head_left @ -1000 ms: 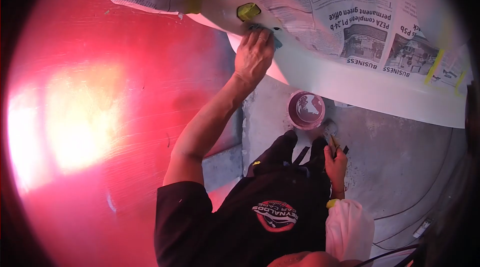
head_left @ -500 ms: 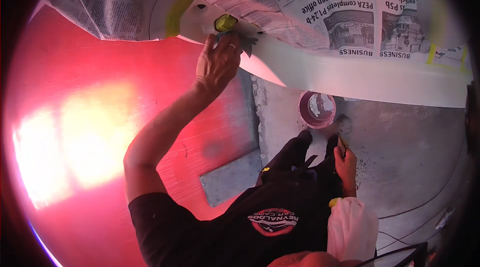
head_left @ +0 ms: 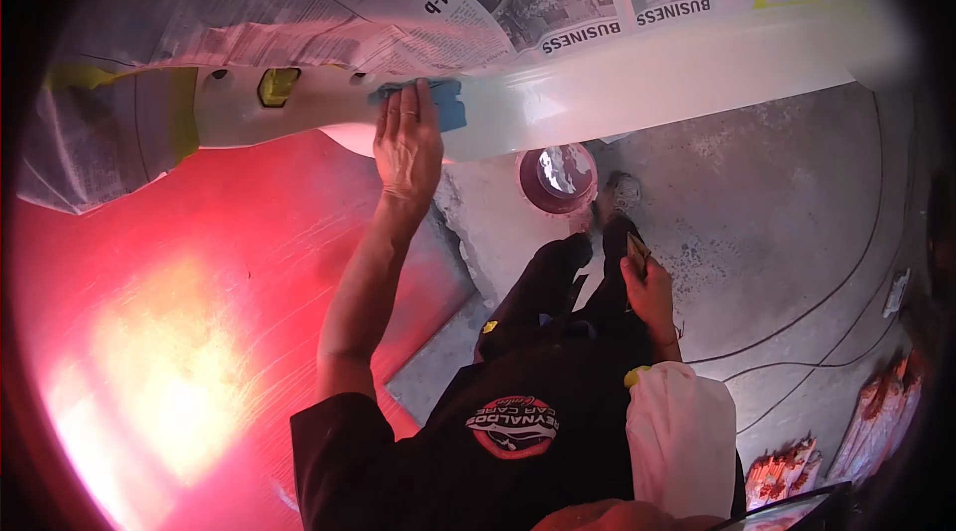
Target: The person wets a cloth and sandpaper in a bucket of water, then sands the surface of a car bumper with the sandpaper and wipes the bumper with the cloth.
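My left hand [head_left: 408,155], flat and unclenched, presses a blue sheet [head_left: 452,109] to the white panel [head_left: 617,93], presumably for even contact; right hand [head_left: 651,296], back from panel, grips tan object [head_left: 636,252].

The left fingers [head_left: 409,105] partly cover the blue sheet [head_left: 453,109]; the tan item [head_left: 637,250] in the right fingers [head_left: 631,275] is indistinct.

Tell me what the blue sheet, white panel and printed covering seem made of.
Blue sheet: matte, perhaps paper or cloth, given its thin, uneven edge. White panel: plastic or painted metal; highlights suggest a smooth sheen. Printed covering: likely matte newsprint, from its text and photos.
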The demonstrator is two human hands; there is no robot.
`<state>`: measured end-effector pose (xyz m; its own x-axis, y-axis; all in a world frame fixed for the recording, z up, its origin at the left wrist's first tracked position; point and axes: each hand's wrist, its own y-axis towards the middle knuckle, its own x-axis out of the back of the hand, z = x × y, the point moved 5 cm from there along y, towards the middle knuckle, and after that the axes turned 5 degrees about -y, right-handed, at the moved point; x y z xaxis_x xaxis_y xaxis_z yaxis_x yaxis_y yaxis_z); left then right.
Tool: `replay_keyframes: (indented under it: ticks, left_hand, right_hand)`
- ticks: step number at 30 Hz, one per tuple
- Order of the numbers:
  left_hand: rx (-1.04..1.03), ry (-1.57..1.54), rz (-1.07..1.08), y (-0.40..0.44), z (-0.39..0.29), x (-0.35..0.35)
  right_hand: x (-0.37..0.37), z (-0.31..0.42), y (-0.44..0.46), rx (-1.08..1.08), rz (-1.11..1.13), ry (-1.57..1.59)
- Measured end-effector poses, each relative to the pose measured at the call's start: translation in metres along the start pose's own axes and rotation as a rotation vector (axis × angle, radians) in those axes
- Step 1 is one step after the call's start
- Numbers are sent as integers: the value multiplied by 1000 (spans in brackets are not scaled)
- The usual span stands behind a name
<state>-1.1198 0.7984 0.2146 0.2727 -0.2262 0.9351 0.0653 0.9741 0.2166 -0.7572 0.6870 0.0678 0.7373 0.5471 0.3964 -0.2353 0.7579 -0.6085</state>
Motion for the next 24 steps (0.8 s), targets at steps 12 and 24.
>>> replay_keyframes:
  ticks: [12, 24]
  left_hand:
    - [317, -643, 50, 31, -186, -86]
    - [-51, -799, -235, 177, -357, -90]
  right_hand:
    - [-34, -82, -86, -427, -75, 41]
    - [35, -138, 2, 11, -146, -102]
